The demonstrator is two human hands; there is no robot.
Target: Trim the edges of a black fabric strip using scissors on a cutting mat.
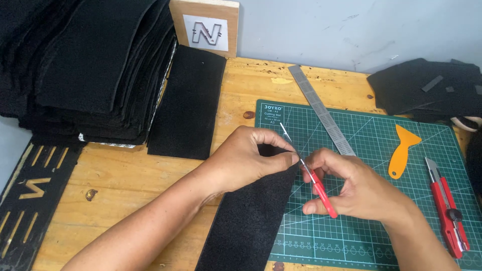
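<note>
Head view: left hand [251, 158] pinches the top edge of the black felt strip [248, 226], right hand [351, 188] just beside it clasps red-handled scissors [314, 183], blades meeting that pinched edge over the green cutting mat [371, 150].

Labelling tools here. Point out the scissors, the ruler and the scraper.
scissors [321, 193]: head view, red handle in the right hand.
ruler [321, 110]: head view, middle of the steel strip.
scraper [401, 150]: head view, orange body.
</note>
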